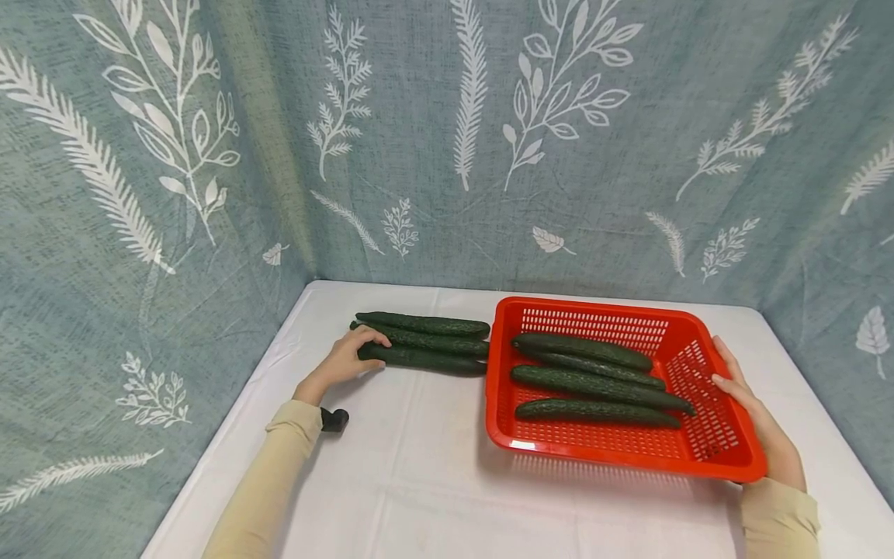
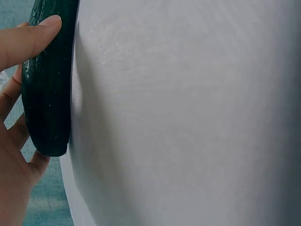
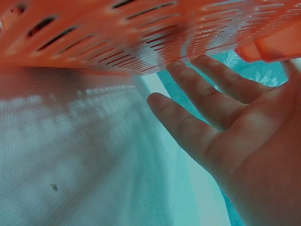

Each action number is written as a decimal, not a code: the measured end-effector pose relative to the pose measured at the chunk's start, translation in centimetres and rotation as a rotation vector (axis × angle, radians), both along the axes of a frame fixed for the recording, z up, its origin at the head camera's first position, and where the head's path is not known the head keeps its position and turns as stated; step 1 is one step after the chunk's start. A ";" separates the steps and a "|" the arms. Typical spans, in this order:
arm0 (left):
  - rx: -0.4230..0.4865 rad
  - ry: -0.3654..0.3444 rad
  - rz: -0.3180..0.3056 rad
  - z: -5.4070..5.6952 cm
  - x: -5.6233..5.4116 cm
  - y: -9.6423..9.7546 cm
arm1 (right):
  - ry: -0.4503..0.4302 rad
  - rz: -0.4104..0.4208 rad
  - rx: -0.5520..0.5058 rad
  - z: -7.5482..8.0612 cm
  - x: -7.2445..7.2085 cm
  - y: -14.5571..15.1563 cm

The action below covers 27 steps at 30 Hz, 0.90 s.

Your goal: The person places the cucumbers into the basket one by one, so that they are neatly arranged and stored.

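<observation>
My left hand is at the left end of the nearest of three dark green cucumbers lying side by side on the table. In the left wrist view, thumb and fingers grip that cucumber from both sides. Behind it lie the middle cucumber and the far cucumber. My right hand holds the right side of a red slotted plastic basket, thumb over the rim. Its fingers reach under the basket in the right wrist view. Several cucumbers lie lengthwise inside the basket.
A white cloth covers the table. Leaf-patterned blue-green curtains hang at the back and both sides. A small black object shows beside the left wrist. The basket's left edge overlaps the right ends of the loose cucumbers in the head view.
</observation>
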<state>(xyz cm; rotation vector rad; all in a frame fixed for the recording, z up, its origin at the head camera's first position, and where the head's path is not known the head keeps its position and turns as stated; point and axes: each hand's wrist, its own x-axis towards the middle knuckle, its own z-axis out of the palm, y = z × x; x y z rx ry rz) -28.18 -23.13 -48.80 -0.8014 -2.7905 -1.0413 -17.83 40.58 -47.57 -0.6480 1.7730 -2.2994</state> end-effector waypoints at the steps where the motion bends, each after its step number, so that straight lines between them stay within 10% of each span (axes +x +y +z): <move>1: -0.010 0.010 -0.004 -0.1 0.0 0.0 | -0.005 0.000 -0.004 0.0 0.0 0.0; 27: -0.063 -0.018 -0.094 0.0 0.3 1.2 | 0.006 0.027 -0.023 0.2 0.2 -0.3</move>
